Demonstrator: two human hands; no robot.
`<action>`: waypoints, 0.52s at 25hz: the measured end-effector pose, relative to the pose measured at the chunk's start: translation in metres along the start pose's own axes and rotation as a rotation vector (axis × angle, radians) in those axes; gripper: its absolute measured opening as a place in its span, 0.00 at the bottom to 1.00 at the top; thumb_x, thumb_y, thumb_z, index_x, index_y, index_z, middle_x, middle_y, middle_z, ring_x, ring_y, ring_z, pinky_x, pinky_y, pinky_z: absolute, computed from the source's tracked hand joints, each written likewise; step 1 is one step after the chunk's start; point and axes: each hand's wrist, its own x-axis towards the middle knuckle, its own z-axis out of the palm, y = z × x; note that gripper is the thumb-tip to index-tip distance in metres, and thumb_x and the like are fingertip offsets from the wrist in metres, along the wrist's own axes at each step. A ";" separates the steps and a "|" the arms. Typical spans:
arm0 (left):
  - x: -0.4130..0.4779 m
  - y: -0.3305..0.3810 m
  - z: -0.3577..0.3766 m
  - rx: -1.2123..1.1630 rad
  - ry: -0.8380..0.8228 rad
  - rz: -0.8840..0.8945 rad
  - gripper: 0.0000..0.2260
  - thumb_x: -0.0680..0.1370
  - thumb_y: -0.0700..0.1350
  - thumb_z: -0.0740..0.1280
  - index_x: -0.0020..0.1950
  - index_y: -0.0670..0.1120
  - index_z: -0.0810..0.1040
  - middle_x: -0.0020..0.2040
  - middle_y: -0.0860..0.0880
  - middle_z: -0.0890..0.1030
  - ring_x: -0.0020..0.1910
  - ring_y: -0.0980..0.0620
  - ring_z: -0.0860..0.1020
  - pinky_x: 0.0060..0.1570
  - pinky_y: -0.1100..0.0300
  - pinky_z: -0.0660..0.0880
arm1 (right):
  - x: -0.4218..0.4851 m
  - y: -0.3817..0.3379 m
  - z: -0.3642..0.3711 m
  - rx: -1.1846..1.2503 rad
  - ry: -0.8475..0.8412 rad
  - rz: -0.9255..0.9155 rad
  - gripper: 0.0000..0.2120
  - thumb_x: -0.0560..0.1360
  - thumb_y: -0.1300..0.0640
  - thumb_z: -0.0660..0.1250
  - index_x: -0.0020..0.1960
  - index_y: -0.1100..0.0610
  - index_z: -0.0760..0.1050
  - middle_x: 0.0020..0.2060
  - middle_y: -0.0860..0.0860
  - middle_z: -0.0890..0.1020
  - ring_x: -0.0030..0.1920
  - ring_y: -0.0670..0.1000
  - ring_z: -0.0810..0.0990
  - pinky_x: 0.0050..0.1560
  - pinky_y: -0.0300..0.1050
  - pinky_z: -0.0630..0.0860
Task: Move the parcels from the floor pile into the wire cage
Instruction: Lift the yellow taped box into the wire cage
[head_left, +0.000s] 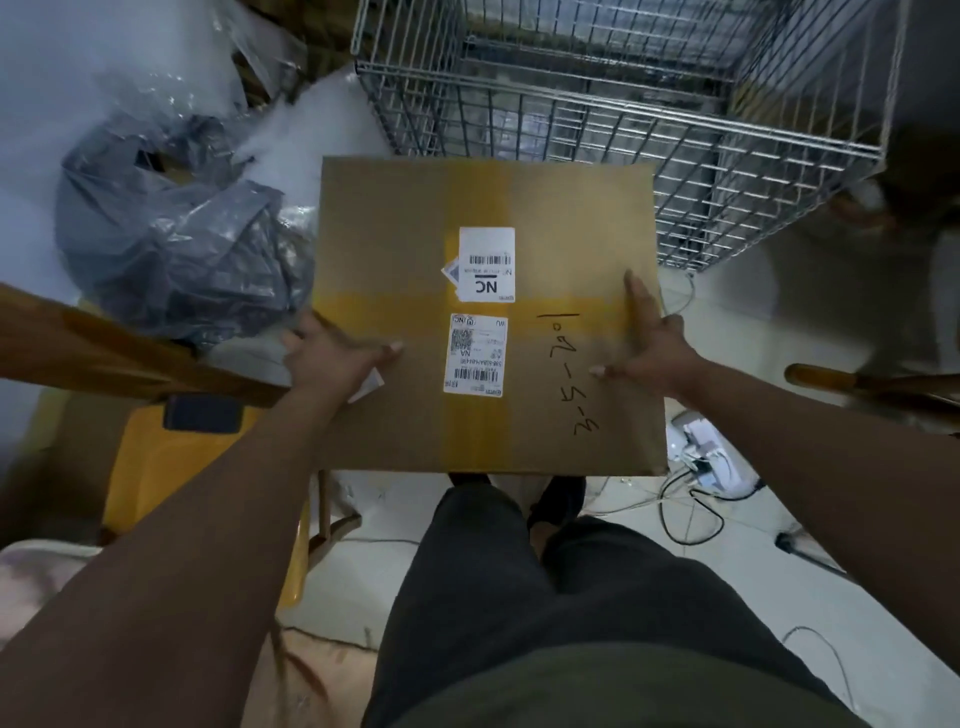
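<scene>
**Cardboard box held between 2 hands, short of the wire cage**

Grey plastic bags lie at the left. The left hand grips the cardboard box by its left edge, thumb on top, fingers hidden beneath. The box sits level above the person's legs. The right hand clasps the right edge, thumb and forefinger spread on top, other fingers unseen. The wire cage stands beyond, its top cut off.

one cardboard box, one wire cage
</scene>
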 end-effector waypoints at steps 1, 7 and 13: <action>-0.006 0.004 -0.007 0.013 0.013 0.020 0.57 0.60 0.65 0.81 0.79 0.50 0.52 0.75 0.41 0.58 0.74 0.34 0.63 0.70 0.39 0.68 | -0.006 -0.003 -0.005 -0.006 0.011 -0.029 0.62 0.68 0.52 0.82 0.79 0.29 0.38 0.74 0.61 0.55 0.74 0.69 0.62 0.72 0.59 0.67; -0.023 0.036 -0.036 -0.010 0.065 0.157 0.56 0.63 0.61 0.82 0.79 0.43 0.53 0.76 0.42 0.59 0.77 0.39 0.59 0.74 0.44 0.62 | -0.024 -0.022 -0.034 -0.048 0.071 -0.185 0.61 0.69 0.57 0.80 0.76 0.25 0.37 0.82 0.53 0.40 0.81 0.65 0.39 0.77 0.62 0.51; -0.015 0.066 -0.057 0.087 0.081 0.386 0.55 0.62 0.70 0.77 0.79 0.67 0.46 0.78 0.40 0.55 0.76 0.33 0.58 0.73 0.36 0.62 | -0.031 -0.039 -0.061 -0.053 0.150 -0.209 0.61 0.67 0.48 0.82 0.77 0.27 0.37 0.82 0.53 0.43 0.81 0.64 0.42 0.78 0.64 0.49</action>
